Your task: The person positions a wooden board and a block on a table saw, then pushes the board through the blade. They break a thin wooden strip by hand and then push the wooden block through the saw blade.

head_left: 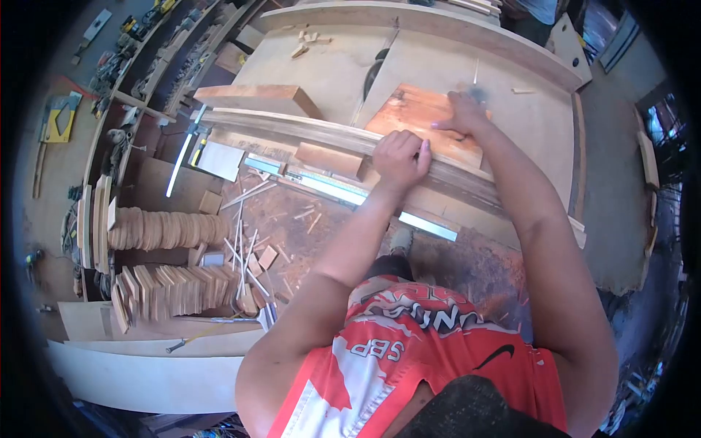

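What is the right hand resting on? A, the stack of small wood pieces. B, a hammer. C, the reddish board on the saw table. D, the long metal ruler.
C: the right hand lies flat on the reddish board, which sits on the saw table.

Both arms stretched fwd, hands close together.
L hand (400, 157) curled, knuckles up; R hand (461, 114) flat, palm down, fingers spread.
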Motion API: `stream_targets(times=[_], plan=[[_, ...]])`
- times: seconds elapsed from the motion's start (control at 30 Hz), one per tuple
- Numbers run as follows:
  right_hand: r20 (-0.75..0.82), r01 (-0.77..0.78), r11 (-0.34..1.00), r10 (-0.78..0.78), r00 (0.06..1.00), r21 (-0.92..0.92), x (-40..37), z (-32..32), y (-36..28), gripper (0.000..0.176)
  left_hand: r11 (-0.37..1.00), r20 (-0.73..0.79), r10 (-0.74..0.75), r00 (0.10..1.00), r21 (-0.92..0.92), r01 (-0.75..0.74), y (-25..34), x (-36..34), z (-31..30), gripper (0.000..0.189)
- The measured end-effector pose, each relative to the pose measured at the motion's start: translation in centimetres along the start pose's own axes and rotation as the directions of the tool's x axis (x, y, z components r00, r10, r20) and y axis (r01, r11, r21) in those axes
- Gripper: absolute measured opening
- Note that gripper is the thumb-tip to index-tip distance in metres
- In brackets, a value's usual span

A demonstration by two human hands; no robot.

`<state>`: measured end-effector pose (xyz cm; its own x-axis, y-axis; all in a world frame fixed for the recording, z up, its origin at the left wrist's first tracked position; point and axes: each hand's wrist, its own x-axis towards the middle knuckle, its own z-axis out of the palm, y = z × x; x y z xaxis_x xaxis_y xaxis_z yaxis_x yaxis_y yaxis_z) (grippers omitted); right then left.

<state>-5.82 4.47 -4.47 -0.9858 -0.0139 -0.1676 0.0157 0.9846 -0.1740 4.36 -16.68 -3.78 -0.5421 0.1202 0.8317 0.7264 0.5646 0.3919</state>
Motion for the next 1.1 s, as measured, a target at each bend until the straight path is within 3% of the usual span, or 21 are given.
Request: stream_targets(times=[0.1, 0.27, 0.63, 0.73, 0.83, 0.9, 0.97, 1.0, 1.1], plan=[[-0.085, -0.003, 1.0, 0.004, 0.996, 0.003, 0.5, 0.3, 0.0, 0.105, 1.0, 0.0, 0.022, 1.0, -0.003, -0.022, -0.7, -0.1, 0.5, 0.018], [-0.034, -0.052, 0.998, 0.051, 0.998, -0.027, 1.0, 0.8, 0.1, 0.112, 0.999, 0.016, 0.036, 0.999, -0.016, -0.036, -1.1, -0.7, 0.0, 0.018], [-0.08, -0.04, 0.999, 0.038, 0.996, -0.012, 1.6, 1.3, 1.2, 0.106, 0.997, -0.008, 0.05, 0.999, -0.062, -0.05, -1.9, -0.8, 0.5, 0.023], [-0.085, -0.039, 0.999, 0.041, 0.996, 0.021, 1.1, 0.7, 0.3, 0.106, 0.999, 0.078, 0.044, 0.996, -0.015, -0.043, -2.2, -0.4, 0.5, 0.025], [-0.114, -0.031, 0.998, 0.037, 0.993, 0.05, 2.9, 1.7, 2.8, 0.104, 0.991, 0.303, -0.13, 0.944, -0.001, 0.136, -1.4, -0.2, -0.3, 0.03], [-0.145, 0.024, 0.999, -0.02, 0.989, 0.03, 2.7, 2.0, 1.5, 0.103, 0.987, 0.338, -0.152, 0.929, 0.004, 0.161, -1.6, 0.0, -0.3, 0.029], [0.05, -0.182, 0.89, 0.177, 0.983, 0.417, -0.5, -0.2, -0.9, 0.098, 0.984, 0.358, -0.165, 0.919, -0.002, 0.177, -1.9, 0.0, -0.3, 0.028], [0.041, -0.169, 0.902, 0.166, 0.985, 0.398, 0.0, -0.1, -0.7, 0.098, 0.986, 0.385, -0.154, 0.91, 0.009, 0.164, -1.8, -0.1, -0.3, 0.028], [-0.128, 0.024, 0.994, -0.01, 0.992, 0.108, 4.2, 2.2, 3.2, 0.094, 0.982, 0.398, -0.184, 0.899, 0.026, 0.189, -1.8, 0.1, 0.0, 0.028]])
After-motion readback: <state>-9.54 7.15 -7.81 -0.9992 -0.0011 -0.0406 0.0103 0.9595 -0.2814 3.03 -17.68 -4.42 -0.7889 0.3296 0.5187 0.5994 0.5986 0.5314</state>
